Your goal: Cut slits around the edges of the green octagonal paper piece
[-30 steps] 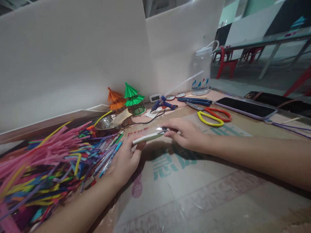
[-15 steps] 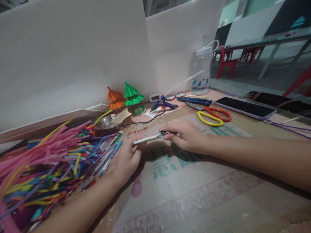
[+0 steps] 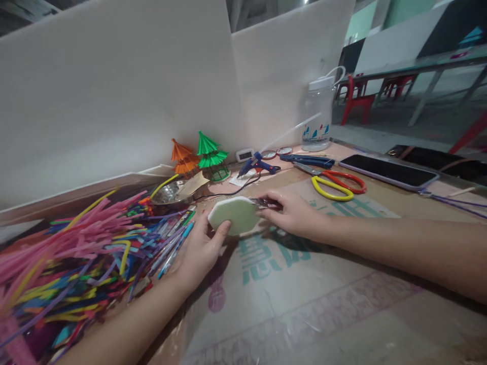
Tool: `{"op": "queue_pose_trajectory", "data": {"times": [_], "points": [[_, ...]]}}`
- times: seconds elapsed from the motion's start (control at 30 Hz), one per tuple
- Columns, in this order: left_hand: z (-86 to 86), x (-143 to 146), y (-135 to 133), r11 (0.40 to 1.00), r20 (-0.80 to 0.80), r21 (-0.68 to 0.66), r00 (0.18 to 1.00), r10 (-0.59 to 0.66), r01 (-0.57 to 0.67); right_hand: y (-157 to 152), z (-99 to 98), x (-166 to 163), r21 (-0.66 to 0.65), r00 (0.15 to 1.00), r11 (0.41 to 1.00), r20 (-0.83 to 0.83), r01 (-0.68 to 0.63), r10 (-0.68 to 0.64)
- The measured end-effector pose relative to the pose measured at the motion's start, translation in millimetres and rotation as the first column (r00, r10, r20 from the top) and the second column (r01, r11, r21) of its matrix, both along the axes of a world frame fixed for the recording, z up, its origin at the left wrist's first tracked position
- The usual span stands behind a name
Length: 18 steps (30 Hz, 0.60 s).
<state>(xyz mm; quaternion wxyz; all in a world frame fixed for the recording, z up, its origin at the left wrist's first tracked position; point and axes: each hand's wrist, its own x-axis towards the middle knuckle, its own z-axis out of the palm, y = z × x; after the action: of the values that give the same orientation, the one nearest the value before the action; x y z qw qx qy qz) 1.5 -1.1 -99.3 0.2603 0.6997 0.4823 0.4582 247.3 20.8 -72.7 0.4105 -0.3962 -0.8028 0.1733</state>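
Head view: pale-green hexagonal foam piece (image 3: 233, 215)

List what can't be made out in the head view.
- Tool in the right hand: mostly covered by the fingers, type unclear.
- Foam piece held by the left hand: far face turned away from the camera.
- Pipe-cleaner pile: cut off by the left edge.
- Small display by the wall: too small to read.

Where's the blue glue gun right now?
In the head view, the blue glue gun lies at the back of the table by the white partition, between the green paper pagoda on its left and the blue-handled tool on its right.
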Motion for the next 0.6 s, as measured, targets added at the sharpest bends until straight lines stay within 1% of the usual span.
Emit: {"op": "queue_pose_trajectory", "data": {"times": [0.1, 0.2, 0.3, 0.37, 0.47, 0.6], "points": [[1.8, 0, -1, 0.999, -0.004, -0.029, 1.000, -0.013, 0.013, -2, -3.7, -1, 0.038, 0.999, 0.999, 0.043, -0.006, 0.004], [2.5, -1, -2, 0.998, -0.007, -0.054, 0.999, -0.035, 0.034, -6, -3.5, 1, 0.156, 0.996, 0.987, 0.085, -0.047, 0.034], [1.7, -3, -3, 1.000, -0.071, -0.003, 0.997, 0.002, -0.002, -12, 0.2, 2, 0.243, 0.989, 0.966, 0.135, -0.090, 0.058], [0.7, -4, -4, 0.999, -0.131, 0.050, 0.991, 0.024, -0.018, -15, 3.1, 3, 0.255, 0.985, 0.959, 0.146, -0.126, 0.090], [0.0, -6, -6, 0.996, -0.198, 0.094, 0.980, 0.022, -0.003, -14, 5.2, 3, 0.266, 0.980, 0.946, 0.129, -0.184, 0.154], [-0.2, -6, -8, 0.995, -0.249, 0.098, 0.968, 0.031, -0.007, -12, 4.0, 4, 0.303, 0.978, 0.934, 0.145, -0.191, 0.153]]}}
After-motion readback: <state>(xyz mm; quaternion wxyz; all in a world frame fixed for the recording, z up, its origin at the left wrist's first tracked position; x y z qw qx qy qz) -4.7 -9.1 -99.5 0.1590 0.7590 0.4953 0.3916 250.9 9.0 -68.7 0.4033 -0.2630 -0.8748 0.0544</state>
